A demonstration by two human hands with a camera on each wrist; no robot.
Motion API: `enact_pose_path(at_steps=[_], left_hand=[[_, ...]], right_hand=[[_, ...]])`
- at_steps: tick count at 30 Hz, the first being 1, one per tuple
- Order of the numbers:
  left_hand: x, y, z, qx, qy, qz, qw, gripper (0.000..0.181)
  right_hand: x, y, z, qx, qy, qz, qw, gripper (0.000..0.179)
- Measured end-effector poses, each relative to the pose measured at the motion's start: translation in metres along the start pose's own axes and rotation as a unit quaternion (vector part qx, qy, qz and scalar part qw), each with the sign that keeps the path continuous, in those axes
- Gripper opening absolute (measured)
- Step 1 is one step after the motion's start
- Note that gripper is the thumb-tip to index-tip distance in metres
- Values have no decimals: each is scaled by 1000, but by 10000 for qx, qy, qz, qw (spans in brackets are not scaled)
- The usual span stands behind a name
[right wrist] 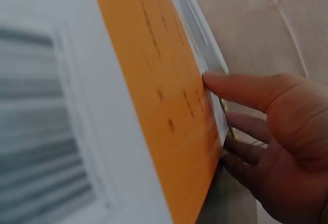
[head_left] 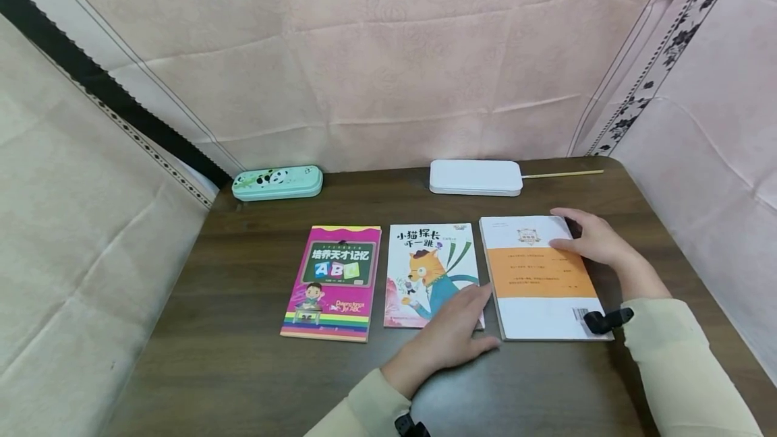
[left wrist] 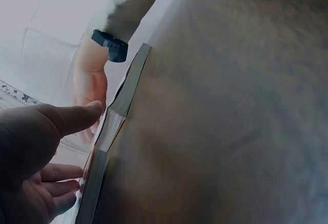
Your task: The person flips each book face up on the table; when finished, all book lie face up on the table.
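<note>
A white book with an orange band (head_left: 540,274) lies back cover up at the right of the table, its barcode near the lower corner. My right hand (head_left: 591,238) holds its upper right edge; in the right wrist view the thumb (right wrist: 236,88) lies on the cover and the fingers (right wrist: 243,152) sit at and behind the edge. My left hand (head_left: 452,332), fingers extended, overlaps the lower right corner of a cat picture book (head_left: 419,272). Its fingertips are near the white book's left edge. In the left wrist view, that hand (left wrist: 38,152) is beside the books' page edges (left wrist: 115,116).
A pink children's book (head_left: 334,282) lies left of the cat book. At the back stand a mint pencil case (head_left: 278,183) with a panda picture and a white case (head_left: 475,178), with a thin stick (head_left: 564,174) beside it. Pale cloth (head_left: 388,66) hangs around the wooden table (head_left: 243,369).
</note>
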State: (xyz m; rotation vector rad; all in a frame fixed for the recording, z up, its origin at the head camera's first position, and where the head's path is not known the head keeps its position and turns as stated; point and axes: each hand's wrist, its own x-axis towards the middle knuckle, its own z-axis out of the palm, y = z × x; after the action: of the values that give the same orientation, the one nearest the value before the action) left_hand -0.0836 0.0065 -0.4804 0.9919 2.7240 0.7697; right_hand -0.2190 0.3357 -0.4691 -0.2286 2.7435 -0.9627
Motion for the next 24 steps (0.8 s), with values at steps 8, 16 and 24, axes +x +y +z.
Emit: enact_pose_path(at_steps=[8,16,24], left_hand=[[-1,6,5,127,-212,-98,9996,86],[7,14,4,289,-438,-187,9984,86],[12,14,6,615,-401,-282,9969,83]], right_hand=[[1,12,3,-143,-54,130,9998,85],[-9,18,-1,-4,39,216,9998,98],[-12,19,-3,-122,88,226,9996,92]])
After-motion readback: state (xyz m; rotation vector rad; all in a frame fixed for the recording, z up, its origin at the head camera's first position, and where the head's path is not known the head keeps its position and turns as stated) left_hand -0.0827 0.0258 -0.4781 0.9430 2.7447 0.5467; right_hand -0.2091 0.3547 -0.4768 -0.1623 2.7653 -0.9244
